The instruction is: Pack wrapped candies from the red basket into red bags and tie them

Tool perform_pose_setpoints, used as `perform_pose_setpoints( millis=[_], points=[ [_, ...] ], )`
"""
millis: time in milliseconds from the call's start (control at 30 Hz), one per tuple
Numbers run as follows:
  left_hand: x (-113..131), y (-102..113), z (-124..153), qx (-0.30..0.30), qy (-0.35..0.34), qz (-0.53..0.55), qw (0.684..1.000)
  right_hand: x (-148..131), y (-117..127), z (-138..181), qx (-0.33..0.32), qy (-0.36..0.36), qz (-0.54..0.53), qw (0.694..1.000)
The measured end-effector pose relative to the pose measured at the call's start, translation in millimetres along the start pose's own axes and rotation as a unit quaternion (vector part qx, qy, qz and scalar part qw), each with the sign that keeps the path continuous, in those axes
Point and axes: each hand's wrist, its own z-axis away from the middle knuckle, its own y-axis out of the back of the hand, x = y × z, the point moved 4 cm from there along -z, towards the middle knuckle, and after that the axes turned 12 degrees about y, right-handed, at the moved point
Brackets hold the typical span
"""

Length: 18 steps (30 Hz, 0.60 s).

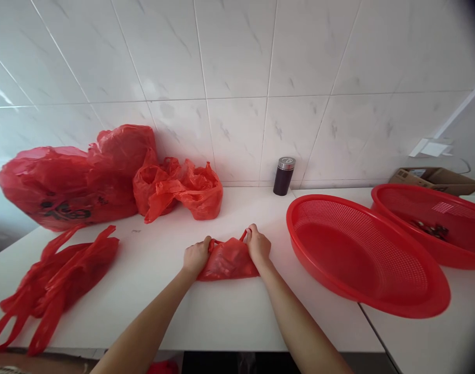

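Note:
A small red plastic bag (229, 261) with something inside lies on the white table, straight in front of me. My left hand (197, 256) is closed on its left handle. On the other side, my right hand (258, 244) pinches the right handle, drawn up a little from the bag. What the bag contains shows only as dim lumps through the plastic. Behind it stand tied or bunched red bags (200, 192), and flat red carrier bags (71, 275) lie to the left.
Large full red bags (66, 187) lean at the back left. A dark tumbler (283, 177) with a silver lid stands by the tiled wall. To the right are a red perforated basket (339, 254), a second basket (417, 200) holding small dark items, and a cardboard box (436, 179).

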Motion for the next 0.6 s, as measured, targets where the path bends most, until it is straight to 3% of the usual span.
perform_pose_setpoints(
  millis=[300, 600],
  points=[
    [-0.5, 1.4, 0.5, 0.025, -0.006, -0.009, 1.0, 1.8, -6.8, -1.5, -0.02, 0.016, 0.032, 0.999],
    [-11.3, -0.6, 4.4, 0.063, 0.04, 0.009, 0.997, 8.6, 3.2, 0.7, 0.046, -0.048, -0.031, 0.997]
  ],
)
